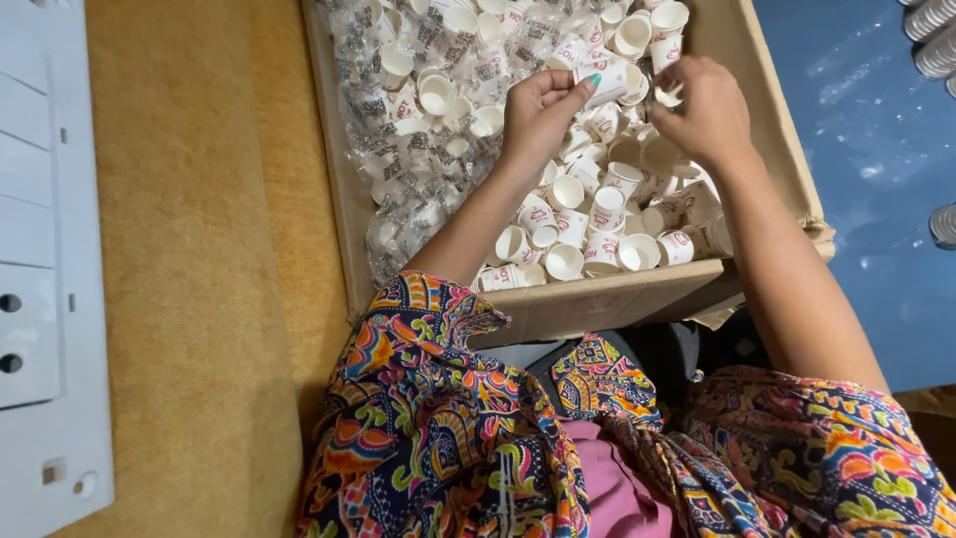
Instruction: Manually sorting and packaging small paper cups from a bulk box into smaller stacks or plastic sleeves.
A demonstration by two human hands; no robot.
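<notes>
view: head, one camera only | position: worn above the person's lap, close in | facing: steeply down and forward onto the left hand (538, 115) and right hand (707, 115) | frame: cardboard box (617, 299) under both hands; patterned sleeves nearest the lens; blue floor beyond the right hand

Tan carpet (189, 299), grey perforated panel (45, 299) at left, blue sheet (876, 199) at right.
</notes>
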